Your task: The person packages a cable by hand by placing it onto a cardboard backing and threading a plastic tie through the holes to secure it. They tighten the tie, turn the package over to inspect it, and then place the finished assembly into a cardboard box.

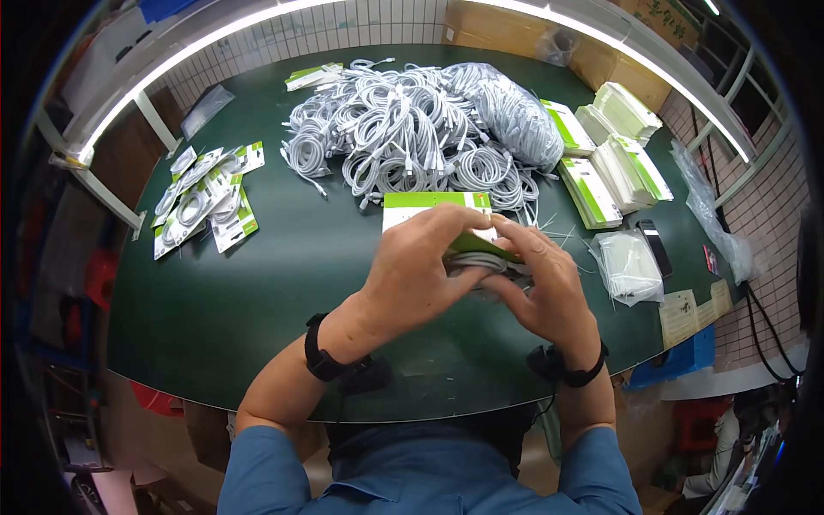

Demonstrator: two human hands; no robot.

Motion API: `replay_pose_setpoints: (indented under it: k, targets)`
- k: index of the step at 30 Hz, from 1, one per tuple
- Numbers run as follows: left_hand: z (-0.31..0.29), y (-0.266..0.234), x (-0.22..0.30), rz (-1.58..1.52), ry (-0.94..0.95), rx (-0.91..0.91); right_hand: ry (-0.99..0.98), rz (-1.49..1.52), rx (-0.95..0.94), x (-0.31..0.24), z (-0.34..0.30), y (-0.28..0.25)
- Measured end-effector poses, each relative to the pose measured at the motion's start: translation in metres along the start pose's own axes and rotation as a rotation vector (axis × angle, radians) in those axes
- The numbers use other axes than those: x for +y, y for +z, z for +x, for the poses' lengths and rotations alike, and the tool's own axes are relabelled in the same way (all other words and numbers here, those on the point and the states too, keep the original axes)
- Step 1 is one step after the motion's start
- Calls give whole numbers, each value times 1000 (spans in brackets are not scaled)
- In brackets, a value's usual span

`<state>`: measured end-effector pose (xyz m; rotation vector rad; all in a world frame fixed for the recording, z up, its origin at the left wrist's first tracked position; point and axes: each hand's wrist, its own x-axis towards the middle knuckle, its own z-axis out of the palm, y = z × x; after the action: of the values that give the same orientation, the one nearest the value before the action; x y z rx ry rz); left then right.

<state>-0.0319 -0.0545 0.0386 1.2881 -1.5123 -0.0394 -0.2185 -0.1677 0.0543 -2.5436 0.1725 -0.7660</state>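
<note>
Both hands meet over the middle of the dark green table. My left hand (422, 264) and my right hand (545, 279) are closed around a coiled white cable (482, 260) with a green and white backing card (472, 244) against it. Fingers cover much of both. Just beyond my left hand lies another green and white card (429, 202), flat on the table. A big heap of coiled white cables (399, 129) rises behind it. Some thin white ties (558, 233) are scattered to the right of my right hand.
Carded cables (202, 204) are piled at the left. To the right stand stacks of cards (614, 172), a bag of white ties (629, 268) and a black phone (655, 247). A plastic bag of cables (515, 116) adjoins the heap. Lamp bars (206, 47) arch over the table.
</note>
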Motion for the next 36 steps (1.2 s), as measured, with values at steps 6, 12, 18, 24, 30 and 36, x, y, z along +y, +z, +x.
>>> replay_pose_setpoints:
  k: [6, 12, 18, 24, 30, 36]
  targets:
    - [0, -4, -5, 0, -214, 161, 243, 583, 292, 31, -6, 32]
    - [-10, 14, -21, -583, -506, 159, 243, 875, 380, 32, -7, 47]
    - [-6, 4, -10, -612, -606, 1, 305, 899, 338, 41, -13, 47]
    - [-11, 6, -18, -670, -668, -87, 236, 567, 504, 31, -16, 54]
    - [-17, 21, -13, -734, -636, -45, 99, 142, 576, 47, -20, 64]
    - [-16, 25, -18, -695, -585, -28, 248, 342, 616, 43, -17, 69]
